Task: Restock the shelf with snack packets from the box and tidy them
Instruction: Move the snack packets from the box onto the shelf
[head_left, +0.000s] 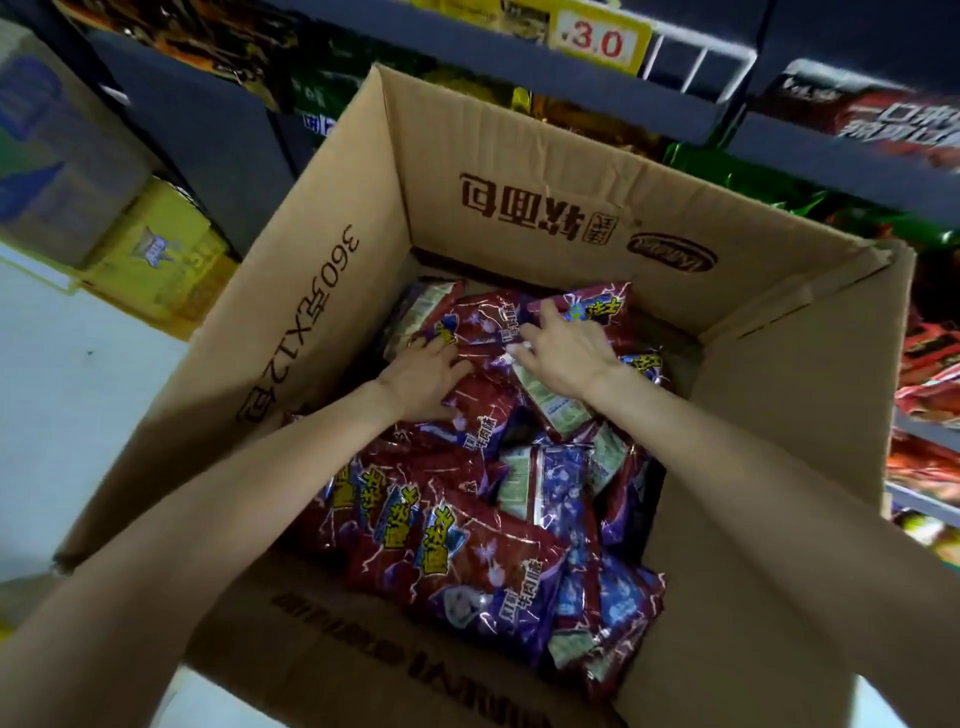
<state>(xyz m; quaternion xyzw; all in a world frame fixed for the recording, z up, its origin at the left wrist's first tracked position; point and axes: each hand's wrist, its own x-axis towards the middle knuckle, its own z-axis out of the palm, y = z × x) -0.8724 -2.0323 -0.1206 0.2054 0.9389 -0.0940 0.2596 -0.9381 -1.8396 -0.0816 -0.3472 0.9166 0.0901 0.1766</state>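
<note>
A large open cardboard box (545, 171) stands on the floor in front of the shelves, and both my arms reach down into it. Several red and purple snack packets (483, 566) lie heaped inside. My left hand (423, 376) rests at the far side of the heap, fingers curled round the edge of a red packet (485, 405). My right hand (563, 348) lies just to its right, fingers curled over another red and purple packet (592, 306) at the back of the box.
Dark blue shelves (597, 73) with snack packets rise behind the box, with a yellow price tag (600, 41) reading 3.0. More red packets (930, 364) fill shelves at the right. A yellow carton (161, 249) and a blue and grey box (47, 145) sit at the left.
</note>
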